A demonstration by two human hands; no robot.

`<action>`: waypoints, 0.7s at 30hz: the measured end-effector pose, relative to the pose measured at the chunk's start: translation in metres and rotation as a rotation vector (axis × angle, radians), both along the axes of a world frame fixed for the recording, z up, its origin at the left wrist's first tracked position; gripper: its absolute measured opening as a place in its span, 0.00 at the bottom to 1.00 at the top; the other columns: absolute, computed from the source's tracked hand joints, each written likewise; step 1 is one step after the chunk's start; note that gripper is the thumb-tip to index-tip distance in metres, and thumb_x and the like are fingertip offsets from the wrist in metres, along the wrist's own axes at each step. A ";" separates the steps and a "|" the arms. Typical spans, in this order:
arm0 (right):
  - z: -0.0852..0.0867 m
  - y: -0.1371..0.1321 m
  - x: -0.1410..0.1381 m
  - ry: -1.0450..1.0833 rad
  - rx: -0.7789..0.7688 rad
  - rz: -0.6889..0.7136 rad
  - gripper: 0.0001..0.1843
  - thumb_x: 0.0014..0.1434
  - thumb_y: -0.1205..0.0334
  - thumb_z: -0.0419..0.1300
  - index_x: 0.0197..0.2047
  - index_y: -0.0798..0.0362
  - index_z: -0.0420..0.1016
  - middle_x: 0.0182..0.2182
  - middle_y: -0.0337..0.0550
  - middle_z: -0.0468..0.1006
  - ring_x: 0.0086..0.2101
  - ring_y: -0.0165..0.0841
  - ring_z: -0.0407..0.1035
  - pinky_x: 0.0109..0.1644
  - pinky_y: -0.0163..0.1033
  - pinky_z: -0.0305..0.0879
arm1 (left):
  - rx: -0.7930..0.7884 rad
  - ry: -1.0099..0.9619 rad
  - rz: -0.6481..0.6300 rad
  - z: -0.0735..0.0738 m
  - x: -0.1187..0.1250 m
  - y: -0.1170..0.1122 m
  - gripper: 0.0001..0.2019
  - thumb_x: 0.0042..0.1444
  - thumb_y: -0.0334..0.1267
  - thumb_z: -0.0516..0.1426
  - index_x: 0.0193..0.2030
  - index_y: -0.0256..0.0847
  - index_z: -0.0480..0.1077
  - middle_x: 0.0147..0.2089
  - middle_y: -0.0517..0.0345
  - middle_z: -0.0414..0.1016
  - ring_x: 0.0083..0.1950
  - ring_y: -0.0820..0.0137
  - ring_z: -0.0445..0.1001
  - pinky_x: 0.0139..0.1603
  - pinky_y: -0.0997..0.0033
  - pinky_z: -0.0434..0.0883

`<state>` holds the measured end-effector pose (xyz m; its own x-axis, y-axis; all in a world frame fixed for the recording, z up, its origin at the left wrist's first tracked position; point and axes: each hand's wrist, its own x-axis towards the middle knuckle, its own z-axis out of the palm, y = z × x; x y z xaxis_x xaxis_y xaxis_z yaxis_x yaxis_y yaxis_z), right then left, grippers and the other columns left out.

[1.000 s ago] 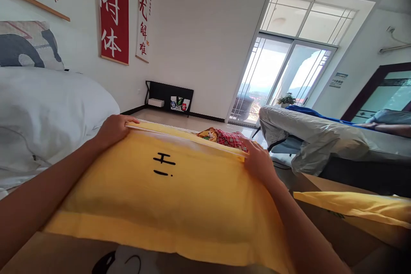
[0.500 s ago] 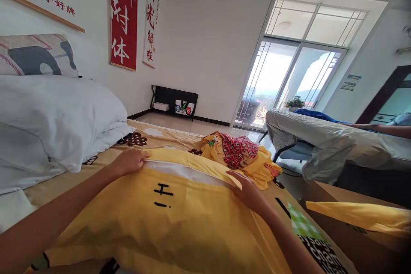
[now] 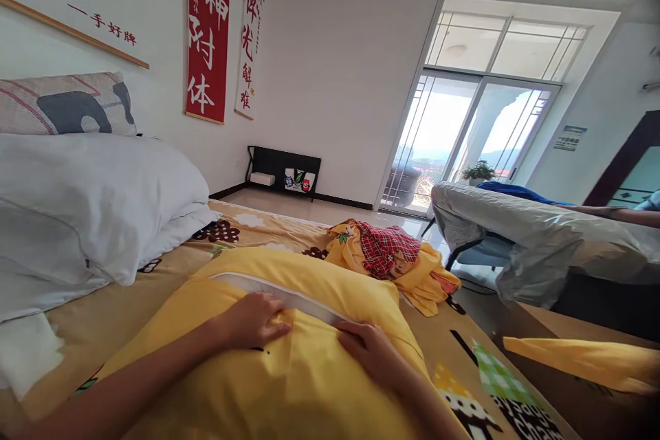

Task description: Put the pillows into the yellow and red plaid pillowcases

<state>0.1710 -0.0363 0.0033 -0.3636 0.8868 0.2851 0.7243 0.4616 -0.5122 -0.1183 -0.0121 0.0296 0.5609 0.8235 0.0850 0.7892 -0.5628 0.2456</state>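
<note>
A yellow pillowcase (image 3: 320,385) lies over a plump white pillow (image 3: 314,308), which shows through a narrow slit with pale edging. My left hand (image 3: 252,322) rests on the near side of this slit, its fingers curled and closed on the cloth. Closer to the slit's right end, my right hand (image 3: 371,352) has its fingers bent over the near edge, gripping the fabric. The black lettering on the pillowcase is mostly covered by my left hand.
The bed's patterned sheet (image 3: 458,347) spreads beneath. Rumpled yellow clothes (image 3: 427,275) with red plaid cloth (image 3: 386,247) lie beyond. White bedding (image 3: 103,199) is piled left. A plastic-covered table (image 3: 541,227) stands right, with another person's arm (image 3: 613,212) behind it.
Both hands have come nearer to me. The far flap has left my fingers and now lies over the pillow's far end, narrowing the slit; my hands are on its near edge.
</note>
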 end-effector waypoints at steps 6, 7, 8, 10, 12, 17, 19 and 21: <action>0.023 -0.005 0.017 -0.009 0.091 -0.038 0.17 0.62 0.50 0.51 0.29 0.49 0.73 0.24 0.41 0.75 0.26 0.35 0.67 0.31 0.40 0.60 | 0.004 -0.079 0.021 0.029 0.002 -0.003 0.09 0.60 0.42 0.49 0.32 0.42 0.64 0.36 0.53 0.76 0.39 0.63 0.74 0.37 0.70 0.64; 0.025 -0.003 0.017 -0.002 0.111 -0.066 0.18 0.63 0.49 0.50 0.30 0.49 0.71 0.23 0.40 0.74 0.25 0.34 0.66 0.30 0.39 0.59 | 0.030 -0.070 0.033 0.032 0.004 -0.001 0.10 0.61 0.42 0.47 0.32 0.42 0.64 0.35 0.53 0.75 0.37 0.63 0.74 0.36 0.69 0.64; 0.025 -0.001 0.017 0.000 0.127 -0.101 0.19 0.64 0.48 0.48 0.32 0.50 0.72 0.22 0.39 0.73 0.24 0.33 0.65 0.29 0.38 0.57 | 0.063 -0.062 0.058 0.034 0.008 0.003 0.11 0.63 0.42 0.45 0.32 0.43 0.63 0.34 0.53 0.75 0.37 0.62 0.74 0.35 0.69 0.63; 0.024 0.008 0.015 -0.026 0.129 -0.197 0.22 0.66 0.48 0.44 0.44 0.53 0.72 0.21 0.38 0.73 0.25 0.34 0.66 0.31 0.38 0.58 | 0.121 -0.037 0.135 0.031 0.015 0.014 0.13 0.64 0.43 0.43 0.36 0.43 0.65 0.34 0.52 0.76 0.37 0.60 0.75 0.35 0.67 0.64; 0.020 0.018 0.010 -0.110 0.090 -0.287 0.25 0.66 0.50 0.43 0.57 0.56 0.67 0.27 0.42 0.78 0.31 0.37 0.72 0.36 0.39 0.61 | 0.147 -0.007 0.194 0.020 0.023 0.027 0.13 0.65 0.42 0.43 0.40 0.42 0.66 0.36 0.49 0.77 0.39 0.57 0.77 0.37 0.65 0.65; 0.014 0.030 -0.007 -0.483 -0.003 -0.369 0.25 0.66 0.57 0.46 0.63 0.58 0.64 0.42 0.57 0.81 0.43 0.44 0.75 0.42 0.43 0.64 | 0.133 0.015 0.204 -0.015 0.033 0.043 0.12 0.63 0.39 0.46 0.47 0.40 0.68 0.41 0.44 0.79 0.44 0.56 0.78 0.41 0.63 0.68; 0.016 0.029 -0.011 -0.547 0.013 -0.383 0.22 0.65 0.60 0.47 0.58 0.58 0.69 0.39 0.58 0.81 0.41 0.46 0.76 0.40 0.44 0.65 | 0.151 -0.002 0.219 -0.021 0.033 0.041 0.16 0.62 0.40 0.48 0.55 0.37 0.64 0.41 0.44 0.79 0.44 0.56 0.78 0.42 0.62 0.68; 0.018 0.028 -0.014 -0.561 0.031 -0.403 0.19 0.65 0.63 0.46 0.51 0.58 0.73 0.37 0.59 0.81 0.40 0.47 0.76 0.39 0.45 0.65 | 0.190 -0.019 0.250 -0.021 0.032 0.039 0.23 0.63 0.42 0.48 0.63 0.35 0.58 0.41 0.44 0.79 0.44 0.55 0.78 0.43 0.61 0.69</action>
